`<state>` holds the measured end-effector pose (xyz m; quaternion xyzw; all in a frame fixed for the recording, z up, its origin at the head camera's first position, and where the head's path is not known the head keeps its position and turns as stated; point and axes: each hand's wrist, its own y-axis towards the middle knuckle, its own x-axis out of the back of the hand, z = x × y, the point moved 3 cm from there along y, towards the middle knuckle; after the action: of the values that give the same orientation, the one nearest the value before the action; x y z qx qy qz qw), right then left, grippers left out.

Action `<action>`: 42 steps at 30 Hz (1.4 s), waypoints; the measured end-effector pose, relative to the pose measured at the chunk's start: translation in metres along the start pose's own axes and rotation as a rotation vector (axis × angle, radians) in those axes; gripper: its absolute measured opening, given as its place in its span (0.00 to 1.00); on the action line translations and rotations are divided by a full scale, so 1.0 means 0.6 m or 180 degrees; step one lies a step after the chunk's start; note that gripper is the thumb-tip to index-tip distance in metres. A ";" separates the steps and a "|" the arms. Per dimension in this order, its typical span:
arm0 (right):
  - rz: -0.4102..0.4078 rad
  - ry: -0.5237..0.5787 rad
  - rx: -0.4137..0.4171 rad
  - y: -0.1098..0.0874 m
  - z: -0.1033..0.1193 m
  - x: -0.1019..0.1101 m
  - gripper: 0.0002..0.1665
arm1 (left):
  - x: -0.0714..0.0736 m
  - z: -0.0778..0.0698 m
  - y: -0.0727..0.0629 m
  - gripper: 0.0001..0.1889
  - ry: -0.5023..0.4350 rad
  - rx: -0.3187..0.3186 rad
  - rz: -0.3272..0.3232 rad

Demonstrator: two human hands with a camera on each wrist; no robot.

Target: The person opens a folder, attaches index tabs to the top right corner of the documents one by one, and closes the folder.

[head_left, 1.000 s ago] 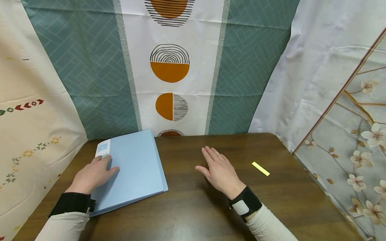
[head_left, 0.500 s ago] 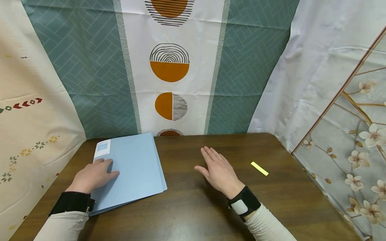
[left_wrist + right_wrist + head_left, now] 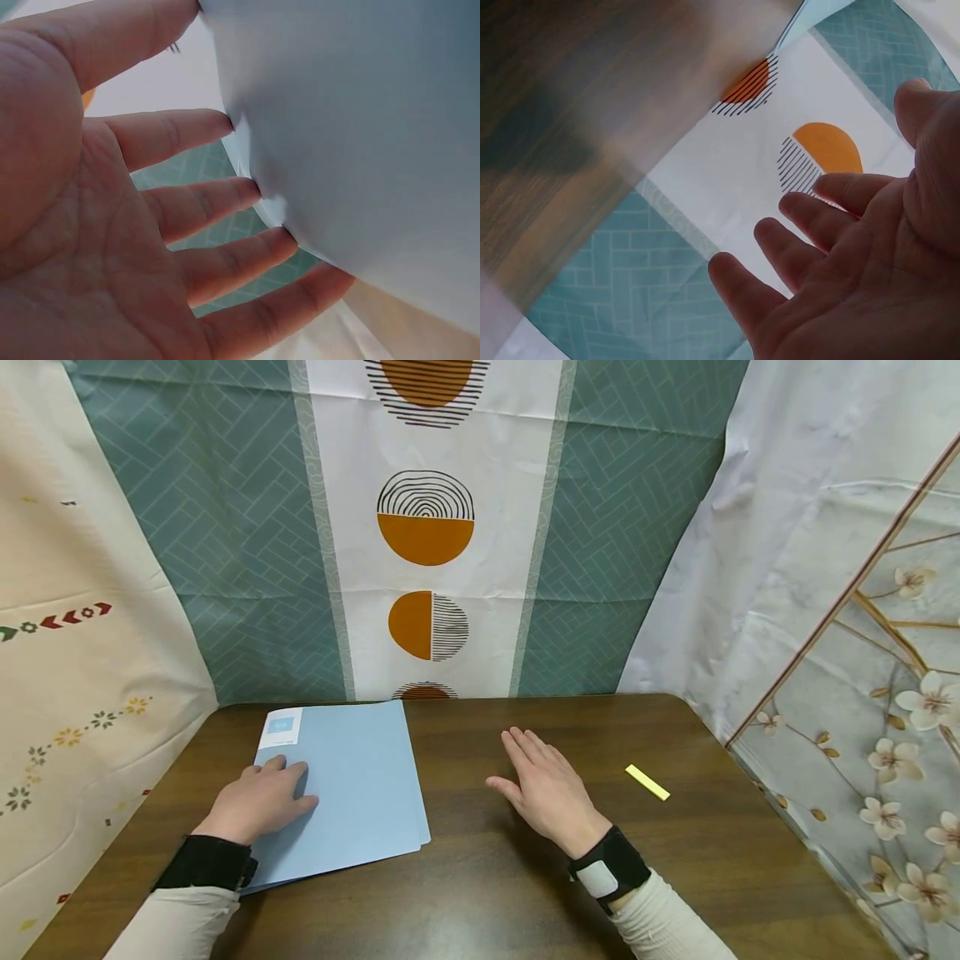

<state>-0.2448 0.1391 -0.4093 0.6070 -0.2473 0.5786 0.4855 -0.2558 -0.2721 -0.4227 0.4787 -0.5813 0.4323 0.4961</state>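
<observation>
A light blue folder [image 3: 352, 785] with a white label [image 3: 281, 727] at its far left corner lies on the left part of the table. My left hand [image 3: 258, 797] rests on the folder's left side with spread fingers. In the left wrist view, the fingertips [image 3: 244, 187] of that hand touch the folder [image 3: 360, 150] near its edge, and the palm stays off it. My right hand [image 3: 543, 789] is over the middle of the table, fingers extended and thumb apart. Nothing is in it, as the right wrist view of the hand [image 3: 847, 262] also shows.
A thin yellow strip [image 3: 647, 782] lies on the brown wooden table [image 3: 465, 893], right of my right hand. Patterned cloth [image 3: 630, 527] hangs behind the table's far edge, and more cloth flanks both sides.
My left hand and the folder have shifted to the right. The folder's far edge has come nearer and it looks straighter on the table. My right hand has stayed in place.
</observation>
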 end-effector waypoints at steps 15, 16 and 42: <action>0.0251 -0.0132 0.0166 -0.023 -0.009 -0.016 0.47 | -0.021 -0.095 0.021 0.30 0.0023 -0.0225 -0.0032; 0.0276 -0.0120 0.0169 -0.025 -0.009 -0.018 0.47 | -0.023 -0.104 0.023 0.30 0.0010 -0.0237 -0.0034; 0.0184 -0.0222 0.0444 -0.036 -0.029 -0.022 0.34 | -0.027 -0.229 0.046 0.29 0.0005 -0.0549 -0.0058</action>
<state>-0.2371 0.1594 -0.4307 0.6517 -0.2405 0.5867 0.4162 -0.2598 -0.1311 -0.4211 0.4391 -0.6116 0.3765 0.5398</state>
